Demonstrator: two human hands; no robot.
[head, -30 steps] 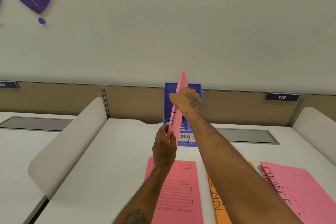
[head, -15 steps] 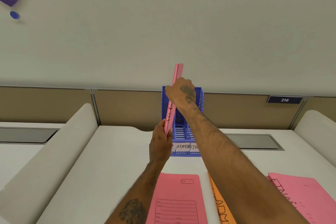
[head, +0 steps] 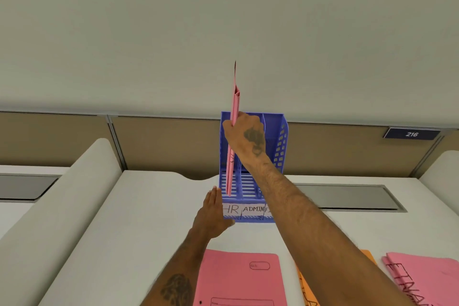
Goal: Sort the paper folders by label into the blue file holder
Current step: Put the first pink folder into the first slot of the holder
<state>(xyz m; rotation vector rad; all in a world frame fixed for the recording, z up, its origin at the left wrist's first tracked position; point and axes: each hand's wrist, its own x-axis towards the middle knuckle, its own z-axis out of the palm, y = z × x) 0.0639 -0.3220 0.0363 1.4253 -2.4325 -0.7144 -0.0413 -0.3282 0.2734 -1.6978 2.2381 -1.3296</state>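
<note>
Filing step, head view. The right hand [head: 244, 135] pinches a pink folder [head: 233, 141] by its rear edge and holds it upright, edge-on to the camera, with its lower end inside the leftmost compartment of the blue file holder [head: 280, 146]. That compartment carries the front label HR [head: 231, 209]; the next reads ADMIN [head: 252, 208], and the third label is cut off by the forearm. Writing on the held folder's face is too foreshortened to read, so whether its label matches HR cannot be confirmed. The folder's bottom edge appears to rest on, or sit just above, the slatted floor of the compartment.

The left hand [head: 211, 216] is open, fingers extended, its flat side against the holder's left front corner; it grasps nothing and seems to steady the holder.

On the worktop [head: 139, 218] near the camera lie the folders not yet filed: a pink folder with a printed form [head: 238, 278], an orange folder [head: 306, 290] mostly hidden by the right forearm, and a small pink stack lettered FINANCE [head: 427, 281] at the right edge.

The insertion is judged nearly complete. The next move calls for seating the folder fully, releasing the pinch so that the folder leans inside its compartment, then reading a label on the worktop and choosing the matching compartment.
</note>
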